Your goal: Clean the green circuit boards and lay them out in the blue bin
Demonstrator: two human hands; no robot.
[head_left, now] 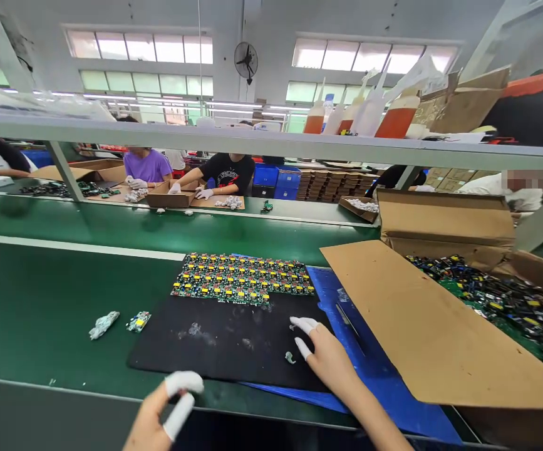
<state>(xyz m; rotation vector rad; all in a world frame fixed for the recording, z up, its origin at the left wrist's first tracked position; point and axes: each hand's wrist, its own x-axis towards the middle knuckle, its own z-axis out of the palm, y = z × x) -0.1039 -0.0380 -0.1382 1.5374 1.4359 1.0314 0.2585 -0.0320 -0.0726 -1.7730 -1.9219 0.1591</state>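
My left hand (162,410), with white finger cots on thumb and forefinger, hangs at the table's front edge, its fingers apart with nothing between them. Over the right part of the black mat (215,344) is my right hand (322,351), also in white finger cots, thumb and fingers spread. Just left of its thumb lies a small greenish-white scrap (290,357). Rows of small circuit boards (243,279) with yellow parts cover the mat's far side. Left of the mat, a single circuit board (138,321) and a crumpled whitish lump (104,325) rest on the green table.
A cardboard box (444,219) on the right holds many loose circuit boards (510,307); its flap (440,319) slants over a blue sheet (388,382). An overhead shelf (252,136) carries bottles with orange liquid (396,116). Co-workers in gloves sit across the bench.
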